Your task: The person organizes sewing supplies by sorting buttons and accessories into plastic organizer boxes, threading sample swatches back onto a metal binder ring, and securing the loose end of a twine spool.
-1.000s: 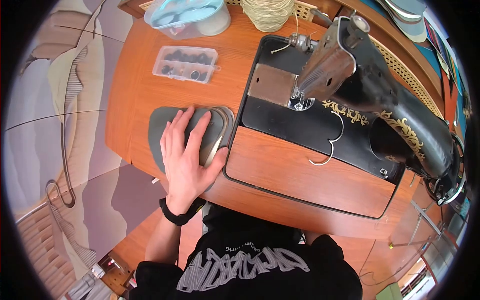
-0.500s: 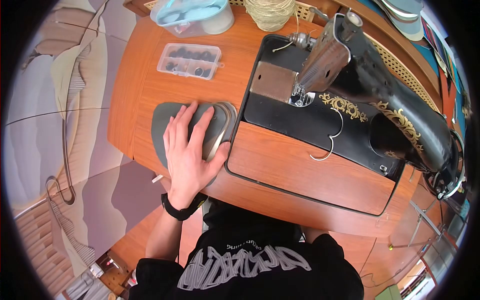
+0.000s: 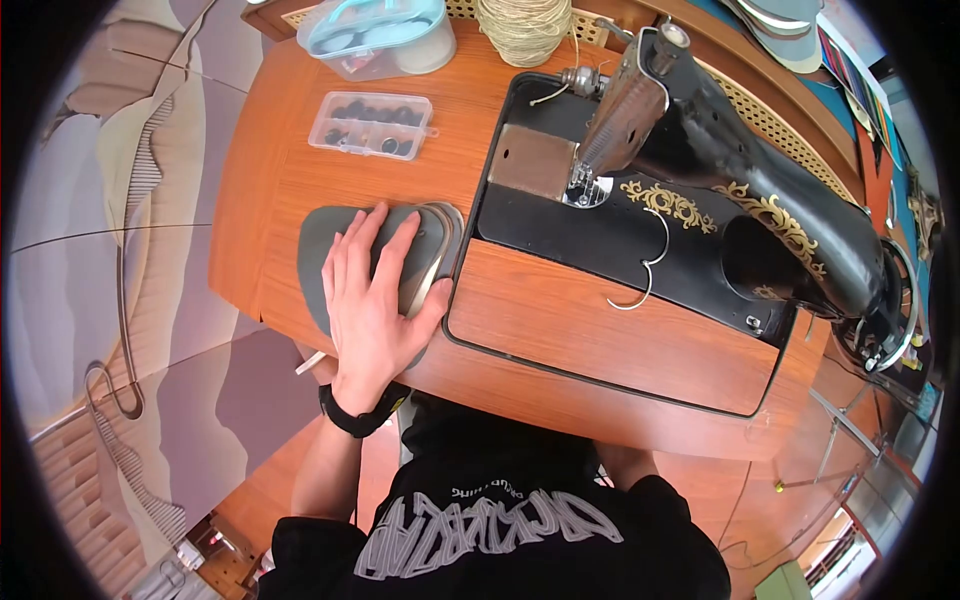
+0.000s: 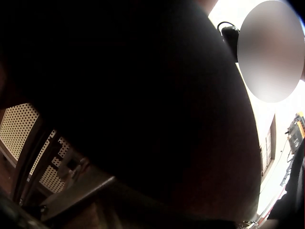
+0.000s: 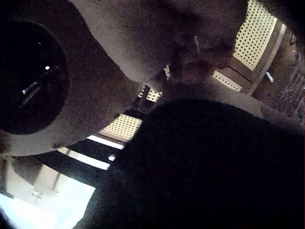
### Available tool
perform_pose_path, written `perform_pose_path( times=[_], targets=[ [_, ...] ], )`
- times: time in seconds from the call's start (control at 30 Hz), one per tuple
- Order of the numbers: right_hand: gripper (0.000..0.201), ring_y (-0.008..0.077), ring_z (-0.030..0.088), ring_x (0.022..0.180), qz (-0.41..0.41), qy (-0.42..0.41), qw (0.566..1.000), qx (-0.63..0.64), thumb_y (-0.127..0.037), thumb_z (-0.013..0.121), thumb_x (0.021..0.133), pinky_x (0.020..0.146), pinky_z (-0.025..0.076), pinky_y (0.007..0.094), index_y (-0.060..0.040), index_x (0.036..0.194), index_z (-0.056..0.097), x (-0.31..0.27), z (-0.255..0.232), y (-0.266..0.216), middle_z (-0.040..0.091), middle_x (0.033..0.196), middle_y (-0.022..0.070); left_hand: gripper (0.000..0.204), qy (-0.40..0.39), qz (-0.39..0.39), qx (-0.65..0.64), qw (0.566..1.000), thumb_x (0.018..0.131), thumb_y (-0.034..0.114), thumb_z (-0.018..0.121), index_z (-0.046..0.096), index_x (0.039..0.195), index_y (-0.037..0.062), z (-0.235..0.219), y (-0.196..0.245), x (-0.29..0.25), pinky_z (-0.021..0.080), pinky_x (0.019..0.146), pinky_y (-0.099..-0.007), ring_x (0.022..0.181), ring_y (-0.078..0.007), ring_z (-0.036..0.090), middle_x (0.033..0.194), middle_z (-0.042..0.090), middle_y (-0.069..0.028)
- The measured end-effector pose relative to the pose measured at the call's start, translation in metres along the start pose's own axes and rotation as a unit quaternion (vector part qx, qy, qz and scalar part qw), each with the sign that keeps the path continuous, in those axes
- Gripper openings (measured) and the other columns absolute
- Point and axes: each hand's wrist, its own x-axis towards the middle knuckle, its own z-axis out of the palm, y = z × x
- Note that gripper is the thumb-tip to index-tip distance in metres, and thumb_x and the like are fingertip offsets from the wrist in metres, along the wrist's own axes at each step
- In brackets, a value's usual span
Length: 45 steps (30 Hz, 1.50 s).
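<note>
The head view is bright and sharp, with soft highlights on the surface [image 3: 270, 180] and sewing machine [image 3: 720, 150]; fisheye distortion curves it into black corners. The left wrist view is mostly black, blown white at right; the right wrist view is dim and grainy, glaring at left.

In the head view, the stack [image 3: 317, 250] is partly covered by the left hand [image 3: 372, 308], while the right hand is hidden beneath the table [image 3: 268, 175].
</note>
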Motion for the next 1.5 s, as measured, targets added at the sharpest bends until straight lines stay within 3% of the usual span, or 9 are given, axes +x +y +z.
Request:
perform_pose_path(
  times=[0.3,0.57,0.73,0.8,0.9,1.03,1.17,1.27,1.5],
  targets=[
    [0.032,0.0382,0.065,0.103,0.001,0.000,1.000,-0.028,-0.027,0.065,0.102,0.086,0.055,0.0445,-0.0047,0.125,0.065,-0.004,-0.017,-0.019,0.068,0.112,0.0166,0.065,0.005,0.013,-0.036,0.999,0.081,0.025,0.078,0.060,0.141,0.0065,-0.005,-0.007,-0.003,0.032,0.117,-0.0576,0.141,-0.0420,0.046,0.152,0.051,-0.0189],
    [0.033,0.0382,0.065,0.103,0.009,0.006,0.999,-0.045,-0.027,0.065,0.101,0.087,0.055,0.0446,-0.0047,0.126,0.065,-0.005,-0.037,-0.039,0.068,0.112,0.0167,0.082,-0.143,0.056,-0.006,0.988,0.072,0.022,0.087,0.055,0.147,0.0075,-0.050,-0.022,0.029,0.037,0.117,-0.0489,0.141,-0.0418,0.045,0.156,0.047,-0.0184],
    [0.034,0.0383,0.065,0.103,0.015,0.011,0.999,-0.047,-0.027,0.065,0.101,0.087,0.055,0.0446,-0.0048,0.127,0.065,-0.007,-0.059,-0.057,0.068,0.112,0.0168,0.083,-0.197,0.070,-0.059,0.976,0.067,0.022,0.090,0.057,0.141,0.0041,-0.049,-0.031,0.051,0.043,0.108,-0.0462,0.126,-0.0386,0.054,0.135,0.058,-0.0163],
    [0.042,0.0364,0.065,0.103,-0.007,-0.157,0.986,0.062,-0.029,0.067,0.100,0.087,0.054,0.0440,-0.0055,0.134,0.060,-0.016,-0.099,-0.077,0.066,0.115,0.0161,0.073,-0.192,0.071,-0.062,0.977,0.067,0.023,0.091,0.061,0.129,0.0012,-0.044,-0.033,0.055,0.046,0.101,-0.0465,0.115,-0.0384,0.056,0.119,0.059,-0.0158],
    [0.045,0.0350,0.064,0.106,0.011,-0.229,0.959,0.165,-0.031,0.070,0.099,0.088,0.055,0.0430,-0.0065,0.135,0.059,0.008,-0.165,-0.113,0.065,0.118,0.0145,0.060,-0.211,0.062,-0.062,0.974,0.069,0.023,0.090,0.063,0.119,0.0016,-0.041,-0.031,0.062,0.050,0.093,-0.0451,0.108,-0.0374,0.059,0.111,0.059,-0.0154],
    [0.039,0.0303,0.067,0.100,-0.130,-0.145,0.956,0.219,-0.028,0.068,0.101,0.088,0.056,0.0390,-0.0068,0.133,0.062,0.056,-0.205,-0.118,0.067,0.113,0.0109,0.046,-0.146,0.061,-0.082,0.984,0.074,0.021,0.087,0.066,0.111,0.0035,-0.034,-0.028,0.056,0.053,0.085,-0.0444,0.099,-0.0367,0.062,0.102,0.061,-0.0144],
    [0.028,0.0115,0.067,0.099,-0.001,-0.057,0.889,0.453,-0.020,0.066,0.104,0.089,0.056,0.0298,-0.0043,0.128,0.064,0.116,-0.204,-0.118,0.072,0.105,0.0030,0.028,-0.125,0.083,-0.092,0.984,0.081,0.011,0.079,0.069,0.106,0.0053,-0.046,-0.026,0.058,0.053,0.082,-0.0442,0.092,-0.0360,0.064,0.094,0.065,-0.0126],
    [0.025,0.0094,0.065,0.101,-0.040,0.026,0.862,0.505,-0.018,0.066,0.104,0.089,0.054,0.0272,-0.0031,0.124,0.064,0.153,-0.184,-0.091,0.070,0.106,0.0022,0.024,-0.144,0.091,-0.142,0.975,0.082,0.005,0.077,0.072,0.105,0.0049,-0.061,-0.028,0.061,0.052,0.083,-0.0430,0.092,-0.0350,0.065,0.094,0.069,-0.0127],
    [0.024,0.0086,0.064,0.102,-0.027,0.019,0.853,0.520,-0.012,0.069,0.101,0.090,0.053,0.0264,-0.0032,0.123,0.063,0.143,-0.164,-0.067,0.065,0.105,-0.0005,0.025,-0.177,0.107,-0.246,0.947,0.085,0.001,0.076,0.074,0.109,0.0027,-0.060,-0.038,0.066,0.053,0.085,-0.0379,0.091,-0.0300,0.069,0.094,0.075,-0.0130]
  ],
)
